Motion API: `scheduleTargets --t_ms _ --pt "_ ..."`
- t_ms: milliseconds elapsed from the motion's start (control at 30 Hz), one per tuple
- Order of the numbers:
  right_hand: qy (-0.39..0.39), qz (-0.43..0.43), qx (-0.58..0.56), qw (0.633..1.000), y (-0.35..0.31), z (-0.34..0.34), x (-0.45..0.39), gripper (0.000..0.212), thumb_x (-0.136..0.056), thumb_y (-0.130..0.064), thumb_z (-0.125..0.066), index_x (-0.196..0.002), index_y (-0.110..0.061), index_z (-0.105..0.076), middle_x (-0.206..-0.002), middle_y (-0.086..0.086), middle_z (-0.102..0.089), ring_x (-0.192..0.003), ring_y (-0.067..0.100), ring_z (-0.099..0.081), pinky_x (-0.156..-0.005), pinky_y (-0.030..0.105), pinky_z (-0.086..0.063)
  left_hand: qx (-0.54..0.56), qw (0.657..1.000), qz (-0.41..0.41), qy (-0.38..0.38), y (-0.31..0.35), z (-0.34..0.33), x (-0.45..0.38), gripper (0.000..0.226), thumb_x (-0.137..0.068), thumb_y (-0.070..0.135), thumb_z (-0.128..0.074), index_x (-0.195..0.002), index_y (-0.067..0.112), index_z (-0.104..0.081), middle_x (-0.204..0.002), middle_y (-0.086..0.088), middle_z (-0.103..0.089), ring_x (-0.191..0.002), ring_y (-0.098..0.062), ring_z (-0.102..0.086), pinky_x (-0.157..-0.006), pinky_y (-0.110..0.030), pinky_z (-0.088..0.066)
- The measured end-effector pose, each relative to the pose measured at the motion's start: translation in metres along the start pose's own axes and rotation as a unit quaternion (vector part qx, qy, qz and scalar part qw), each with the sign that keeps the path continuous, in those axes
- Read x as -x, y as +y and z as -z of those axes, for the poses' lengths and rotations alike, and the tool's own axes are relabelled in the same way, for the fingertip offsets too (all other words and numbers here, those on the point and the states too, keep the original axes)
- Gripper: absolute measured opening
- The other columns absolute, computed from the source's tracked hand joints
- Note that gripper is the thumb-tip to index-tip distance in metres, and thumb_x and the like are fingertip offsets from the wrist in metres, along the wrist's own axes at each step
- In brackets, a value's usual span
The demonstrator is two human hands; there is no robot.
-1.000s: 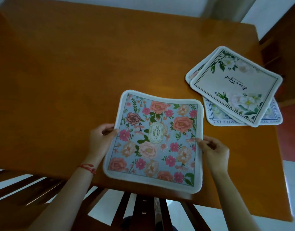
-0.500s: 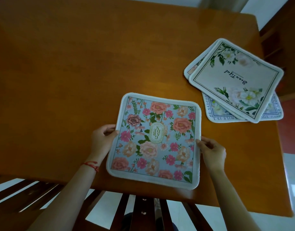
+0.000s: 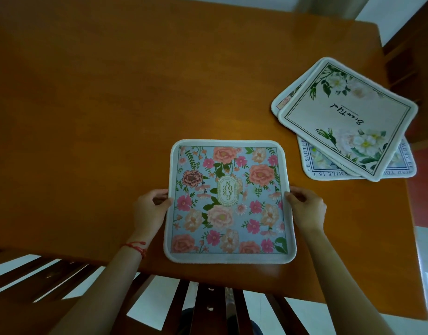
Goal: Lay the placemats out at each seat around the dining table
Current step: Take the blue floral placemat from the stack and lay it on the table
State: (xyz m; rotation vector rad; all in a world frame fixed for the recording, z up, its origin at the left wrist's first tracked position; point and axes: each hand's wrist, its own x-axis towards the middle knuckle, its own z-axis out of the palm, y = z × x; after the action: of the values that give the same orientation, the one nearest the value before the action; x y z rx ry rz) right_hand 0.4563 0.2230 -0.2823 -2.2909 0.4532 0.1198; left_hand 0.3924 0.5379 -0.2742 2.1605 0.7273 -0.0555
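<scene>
So the blue floral placemat (image 3: 228,201), the one with "GARDEN" printed in a gold oval in the middle, is lying flat on the wooden dining table (image 3: 111,105), squared up with the near edge at about 6 o'clock of the tabletop. Its white trim sits just inside the table's edge.

Left hand (image 3: 149,211) is at the mat's 9 o'clock side, fingers curled over and the thumb on the border, pinching that edge. Right hand (image 3: 307,209) does the same at the 3 o'clock side, fingers bent round the border. Both hands have hold of the mat and nothing else. There's a red string bracelet (image 3: 135,246) on the left wrist.

Over at roughly 2 o'clock from the floral mat there's a loose pile of the other placemats. On top is a cream mat with white flowers (image 3: 348,117) and script lettering, turned at an angle. Under it pokes out a white mat with block lettering round its border (image 3: 312,168), plus a sliver of another one at the pile's 10 o'clock corner, too little showing to tell the pattern.

Below the table edge, at 6 o'clock, you can see the dark slats of a wooden chair back (image 3: 203,305).
</scene>
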Motion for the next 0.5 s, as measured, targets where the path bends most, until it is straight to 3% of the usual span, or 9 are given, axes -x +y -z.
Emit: scheduleTargets --t_ms 167,367,500 --pt "-0.025 0.018 0.010 0.999 -0.009 -0.005 -0.014 0.020 -0.087 -0.017 -0.059 -0.104 -0.011 -0.069 -0.103 0.007 -0.069 -0.082 0.013 -0.060 -0.059 0.009 -0.037 0.012 1.000 0.023 0.014 -0.007 0.001 0.014 0.026 -0.083 0.011 -0.065 -0.108 0.003 -0.064 -0.099 -0.011 -0.068 -0.082 -0.016 -0.059 -0.061 -0.015 -0.040" --pt "-0.026 0.035 0.001 0.999 -0.018 -0.003 -0.005 0.022 -0.089 -0.016 -0.056 -0.108 -0.015 -0.067 -0.096 -0.002 -0.067 -0.078 0.008 -0.058 -0.054 0.008 -0.034 0.092 0.994 0.053 0.003 0.011 0.006 0.014 0.041 -0.090 0.008 -0.053 -0.131 0.005 -0.049 -0.131 -0.009 -0.054 -0.111 -0.015 -0.053 -0.088 -0.025 -0.041" --pt "-0.033 0.032 -0.003 0.999 -0.024 -0.005 -0.004 0.024 -0.089 -0.014 -0.053 -0.109 -0.016 -0.067 -0.092 -0.003 -0.065 -0.075 0.010 -0.058 -0.051 0.009 -0.034 0.160 0.984 0.076 -0.018 0.018 0.009 0.012 0.043 -0.090 0.003 -0.051 -0.133 0.004 -0.045 -0.134 -0.010 -0.052 -0.111 -0.012 -0.051 -0.093 -0.027 -0.041"
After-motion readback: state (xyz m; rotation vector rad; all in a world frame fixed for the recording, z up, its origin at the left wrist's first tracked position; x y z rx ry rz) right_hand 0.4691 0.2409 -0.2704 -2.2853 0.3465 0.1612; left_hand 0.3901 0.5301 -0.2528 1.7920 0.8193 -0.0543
